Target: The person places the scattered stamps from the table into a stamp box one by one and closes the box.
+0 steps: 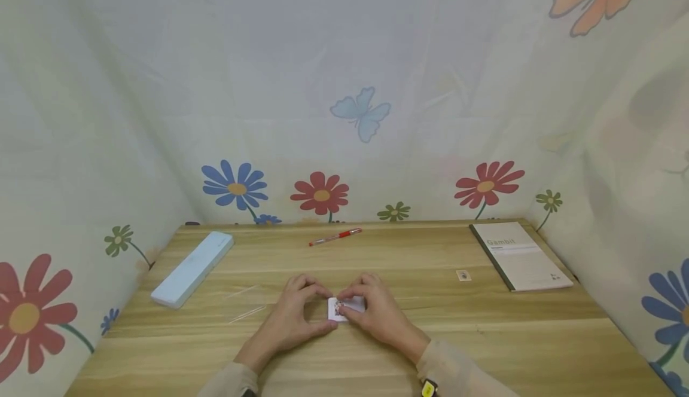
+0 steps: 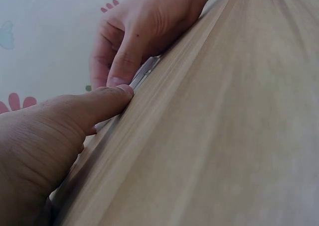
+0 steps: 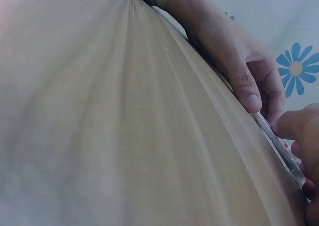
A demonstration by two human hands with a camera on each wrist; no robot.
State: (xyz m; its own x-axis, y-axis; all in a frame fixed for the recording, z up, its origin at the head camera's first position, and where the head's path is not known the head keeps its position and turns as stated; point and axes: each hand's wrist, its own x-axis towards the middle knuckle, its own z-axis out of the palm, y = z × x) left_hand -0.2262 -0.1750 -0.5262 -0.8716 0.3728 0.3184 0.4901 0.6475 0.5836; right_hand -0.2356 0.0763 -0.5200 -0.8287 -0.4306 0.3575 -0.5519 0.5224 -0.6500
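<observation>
A small flat white rectangular case (image 1: pixel 332 317) lies on the table in front of the person, with a small printed sticker (image 1: pixel 339 307) on its left part. My left hand (image 1: pixel 290 316) holds the case's left end, thumb at the near corner and fingers at the far edge. From the right, my right hand (image 1: pixel 379 310) pinches at the sticker with thumb and index finger, covering part of it and of the case. Seen edge-on in the right wrist view, the thin case (image 3: pixel 279 149) lies between both hands. The left wrist view shows the left thumb (image 2: pixel 107 104) against its edge.
A pale blue box (image 1: pixel 194 268) lies at the left, near some thin clear strips (image 1: pixel 247 314). A red pen (image 1: pixel 335 237) lies toward the back. At the right are a small printed square (image 1: pixel 463 275) and a notebook (image 1: pixel 522 256). A flowered curtain surrounds the wooden table (image 1: pixel 517 343).
</observation>
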